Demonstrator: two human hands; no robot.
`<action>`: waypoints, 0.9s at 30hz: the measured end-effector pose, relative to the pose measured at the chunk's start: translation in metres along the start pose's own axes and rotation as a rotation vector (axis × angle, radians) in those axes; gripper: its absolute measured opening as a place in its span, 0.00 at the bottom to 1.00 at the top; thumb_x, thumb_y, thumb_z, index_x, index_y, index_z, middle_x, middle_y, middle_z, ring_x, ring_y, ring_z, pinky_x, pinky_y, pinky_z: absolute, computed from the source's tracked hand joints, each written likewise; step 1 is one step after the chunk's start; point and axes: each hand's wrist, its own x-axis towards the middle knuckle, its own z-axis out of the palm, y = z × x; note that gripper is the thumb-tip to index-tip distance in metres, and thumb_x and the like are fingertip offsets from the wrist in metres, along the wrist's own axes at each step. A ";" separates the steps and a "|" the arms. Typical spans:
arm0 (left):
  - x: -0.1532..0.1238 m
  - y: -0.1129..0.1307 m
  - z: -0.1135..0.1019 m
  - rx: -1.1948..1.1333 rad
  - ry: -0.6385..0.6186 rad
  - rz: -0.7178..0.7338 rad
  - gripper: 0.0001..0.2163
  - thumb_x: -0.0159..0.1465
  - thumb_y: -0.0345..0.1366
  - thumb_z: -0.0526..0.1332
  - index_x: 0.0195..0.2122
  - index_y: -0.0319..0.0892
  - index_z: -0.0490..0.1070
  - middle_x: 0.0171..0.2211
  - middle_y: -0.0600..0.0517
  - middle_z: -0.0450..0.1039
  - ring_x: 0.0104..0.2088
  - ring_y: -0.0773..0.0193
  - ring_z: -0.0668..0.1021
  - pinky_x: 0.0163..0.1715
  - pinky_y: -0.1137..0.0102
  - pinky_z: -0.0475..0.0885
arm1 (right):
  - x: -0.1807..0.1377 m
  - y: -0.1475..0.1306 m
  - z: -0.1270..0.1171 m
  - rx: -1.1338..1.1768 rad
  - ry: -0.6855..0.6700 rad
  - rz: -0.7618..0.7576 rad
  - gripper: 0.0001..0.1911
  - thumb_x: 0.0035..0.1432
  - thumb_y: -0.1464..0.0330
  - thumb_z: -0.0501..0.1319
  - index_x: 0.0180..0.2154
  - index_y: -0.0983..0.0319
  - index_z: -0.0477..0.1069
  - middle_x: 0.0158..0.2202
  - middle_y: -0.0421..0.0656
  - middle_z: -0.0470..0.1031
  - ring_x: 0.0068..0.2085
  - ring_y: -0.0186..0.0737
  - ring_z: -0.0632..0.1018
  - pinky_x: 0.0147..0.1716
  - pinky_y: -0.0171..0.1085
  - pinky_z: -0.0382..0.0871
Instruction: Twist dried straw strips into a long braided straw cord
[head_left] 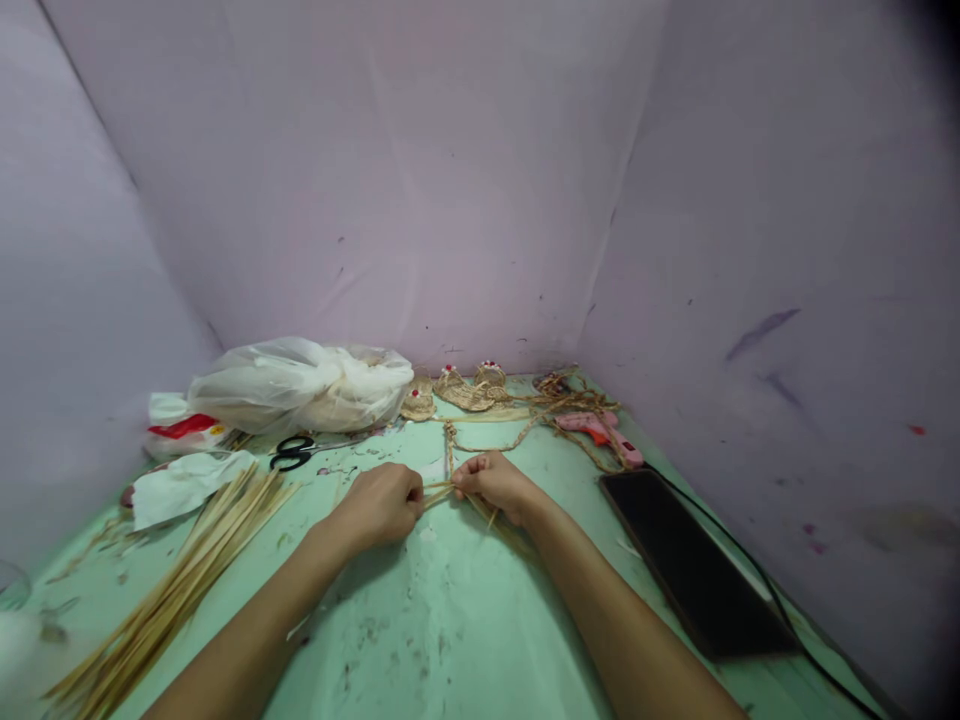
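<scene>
Between my two hands, tan dried-fibre strands (437, 491) stretch over the green tabletop. My left hand (386, 503) is closed on the strands' left ends. The fingertips of my right hand (491, 480) pinch the strands where they meet the lower end of a braid (450, 445). That braid runs away from me toward the back of the table. Loose strand ends hang below my right hand, partly hidden by the wrist. To the left of my left hand lies a bundle of flat dried strips (176, 585).
Black-handled scissors (292, 452) lie by a tied white plastic bag (300, 385). Small woven pieces with red beads (461, 388) sit along the back wall. On the right are tangled braided cord (574, 393), a pink glue gun (600, 433), a dark flat panel (697, 565) and a black cable (750, 565).
</scene>
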 end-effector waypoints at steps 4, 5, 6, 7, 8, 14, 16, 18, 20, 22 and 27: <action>-0.001 -0.005 -0.015 0.022 0.021 0.008 0.09 0.50 0.33 0.52 0.23 0.42 0.72 0.22 0.50 0.71 0.23 0.66 0.69 0.23 0.73 0.53 | 0.000 0.001 0.000 -0.014 -0.010 0.004 0.08 0.43 0.74 0.57 0.15 0.65 0.66 0.07 0.32 0.53 0.12 0.24 0.49 0.15 0.30 0.43; -0.001 -0.006 -0.018 0.060 0.056 -0.011 0.09 0.50 0.33 0.52 0.23 0.42 0.72 0.23 0.50 0.71 0.24 0.65 0.69 0.23 0.72 0.54 | 0.000 0.001 0.000 -0.015 -0.010 0.004 0.08 0.43 0.74 0.57 0.15 0.65 0.66 0.07 0.31 0.52 0.12 0.24 0.49 0.15 0.30 0.43; -0.001 -0.006 -0.020 0.101 0.107 -0.026 0.09 0.51 0.33 0.52 0.24 0.42 0.72 0.24 0.49 0.71 0.25 0.63 0.70 0.24 0.72 0.54 | 0.000 0.001 0.000 -0.017 -0.011 0.002 0.08 0.43 0.74 0.57 0.15 0.65 0.66 0.07 0.32 0.53 0.12 0.24 0.49 0.15 0.31 0.42; 0.000 -0.007 -0.019 0.136 0.160 -0.034 0.10 0.51 0.32 0.52 0.26 0.43 0.73 0.25 0.48 0.72 0.27 0.62 0.71 0.24 0.72 0.54 | 0.000 0.001 0.000 -0.017 -0.012 0.001 0.08 0.43 0.74 0.57 0.15 0.65 0.65 0.07 0.32 0.53 0.12 0.24 0.49 0.15 0.31 0.42; 0.001 -0.007 -0.017 0.156 0.203 -0.034 0.10 0.51 0.32 0.52 0.28 0.44 0.73 0.27 0.48 0.72 0.28 0.61 0.71 0.25 0.72 0.55 | 0.000 0.000 0.000 -0.017 -0.014 0.000 0.08 0.42 0.73 0.57 0.15 0.65 0.65 0.07 0.32 0.53 0.12 0.24 0.50 0.16 0.31 0.42; 0.009 -0.008 0.008 0.004 0.184 0.039 0.12 0.51 0.31 0.52 0.30 0.44 0.75 0.30 0.48 0.73 0.31 0.62 0.71 0.28 0.72 0.57 | 0.000 0.000 -0.001 -0.008 -0.018 -0.005 0.08 0.42 0.73 0.57 0.15 0.65 0.65 0.07 0.31 0.53 0.13 0.23 0.49 0.16 0.30 0.43; 0.010 -0.009 0.009 -0.120 0.141 0.049 0.11 0.51 0.33 0.52 0.29 0.42 0.75 0.27 0.50 0.73 0.28 0.64 0.70 0.27 0.73 0.57 | 0.001 0.001 -0.001 -0.003 -0.015 -0.001 0.08 0.43 0.73 0.58 0.15 0.65 0.65 0.08 0.32 0.54 0.13 0.23 0.50 0.16 0.30 0.43; 0.010 -0.009 0.008 -0.264 0.084 0.082 0.12 0.53 0.36 0.53 0.29 0.40 0.75 0.24 0.51 0.71 0.25 0.67 0.68 0.25 0.74 0.56 | 0.001 0.001 -0.001 0.000 -0.014 0.001 0.07 0.43 0.74 0.57 0.16 0.65 0.65 0.08 0.32 0.55 0.13 0.23 0.51 0.16 0.30 0.43; 0.010 -0.010 0.006 -0.374 0.036 0.122 0.13 0.53 0.39 0.52 0.26 0.38 0.74 0.20 0.54 0.68 0.23 0.69 0.65 0.22 0.75 0.54 | 0.002 0.002 -0.001 0.003 -0.008 0.003 0.07 0.43 0.74 0.57 0.16 0.66 0.65 0.08 0.32 0.55 0.13 0.24 0.51 0.15 0.30 0.43; 0.010 -0.011 0.007 -0.424 0.007 0.126 0.14 0.54 0.41 0.52 0.21 0.37 0.70 0.16 0.56 0.60 0.20 0.71 0.60 0.20 0.75 0.51 | 0.001 0.002 -0.001 0.006 0.000 0.002 0.07 0.43 0.73 0.57 0.16 0.66 0.66 0.08 0.33 0.56 0.13 0.24 0.51 0.15 0.30 0.43; 0.019 -0.008 0.014 -0.544 0.033 0.061 0.19 0.56 0.48 0.48 0.15 0.40 0.55 0.15 0.58 0.45 0.19 0.72 0.52 0.19 0.74 0.47 | -0.001 -0.001 0.000 0.000 -0.007 0.003 0.09 0.43 0.73 0.57 0.15 0.65 0.65 0.07 0.32 0.53 0.13 0.24 0.49 0.15 0.30 0.42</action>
